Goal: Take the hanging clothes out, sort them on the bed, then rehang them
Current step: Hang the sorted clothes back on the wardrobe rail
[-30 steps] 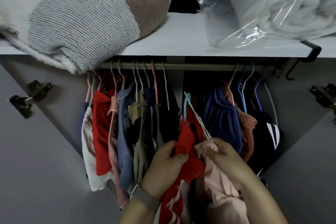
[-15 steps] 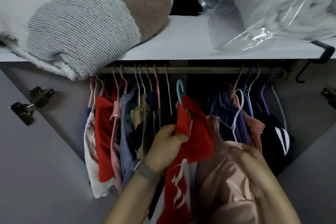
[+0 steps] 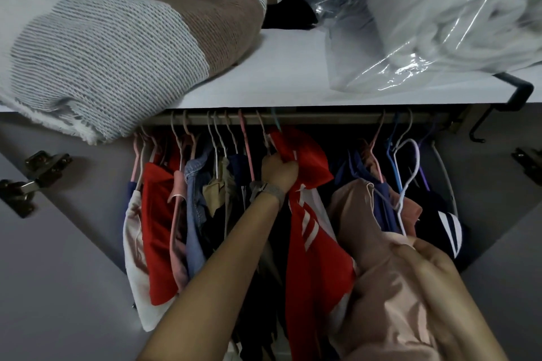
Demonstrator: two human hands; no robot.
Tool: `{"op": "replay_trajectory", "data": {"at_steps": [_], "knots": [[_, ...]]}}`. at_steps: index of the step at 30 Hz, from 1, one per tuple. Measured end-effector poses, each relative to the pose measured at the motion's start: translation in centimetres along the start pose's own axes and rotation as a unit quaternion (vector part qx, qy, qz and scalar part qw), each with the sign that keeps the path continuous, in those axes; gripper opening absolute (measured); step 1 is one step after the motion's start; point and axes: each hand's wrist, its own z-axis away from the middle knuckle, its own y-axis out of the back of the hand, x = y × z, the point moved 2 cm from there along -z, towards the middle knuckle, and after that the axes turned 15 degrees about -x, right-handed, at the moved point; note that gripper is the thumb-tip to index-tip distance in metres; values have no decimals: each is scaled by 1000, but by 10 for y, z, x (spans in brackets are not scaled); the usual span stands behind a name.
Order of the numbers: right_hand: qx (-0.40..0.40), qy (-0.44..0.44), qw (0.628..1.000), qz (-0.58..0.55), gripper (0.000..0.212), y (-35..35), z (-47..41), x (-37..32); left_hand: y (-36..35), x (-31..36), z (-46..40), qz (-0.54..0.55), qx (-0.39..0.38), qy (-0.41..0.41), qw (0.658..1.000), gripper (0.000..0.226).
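Observation:
My left hand [image 3: 280, 171] grips the shoulder of a red garment with white stripes [image 3: 313, 246], raised on its teal hanger [image 3: 275, 121] up to the closet rail [image 3: 322, 119]. My right hand [image 3: 425, 261] holds a pale pink garment [image 3: 390, 296] low at the right; its white hanger [image 3: 406, 184] sticks up in front of the dark clothes. Several more garments hang on the rail: a red one [image 3: 159, 228], a denim one [image 3: 196, 214] and a dark blue one [image 3: 355, 173].
The white shelf [image 3: 281, 79] above the rail carries a folded knitted blanket [image 3: 102, 50] at the left and a bagged white duvet [image 3: 445, 17] at the right. Open closet doors with metal hinges [image 3: 32, 179] flank both sides.
My left hand has lifted the red garment up and back until its hanger reaches the rail. My right hand has drawn the pink garment down and to the right.

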Motion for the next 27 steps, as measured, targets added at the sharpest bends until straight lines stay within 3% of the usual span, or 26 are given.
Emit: {"op": "replay_trajectory", "data": {"at_steps": [8,15,18,20,22,25,27], "knots": [[-7,-30,1000,3,20,2,-14,12,-5,-26,-28,-222,116,-33,968,19],[-35,-51,997,53,23,-1,-33,20,-5,-34,-29,-512,147,-5,847,21],[-42,-40,996,69,24,-3,-39,21,4,-51,-40,-521,125,-8,844,26],[-52,-33,995,83,25,-5,-43,21,6,-43,-24,-557,128,-1,821,29],[-49,-19,995,88,24,-8,-46,16,1,-44,-14,-540,98,5,836,37],[-30,15,996,82,24,-13,-52,0,1,-51,15,-385,-14,-29,922,42],[-22,51,994,92,25,-17,-61,-16,6,-54,46,-293,-32,-76,952,34]]}}
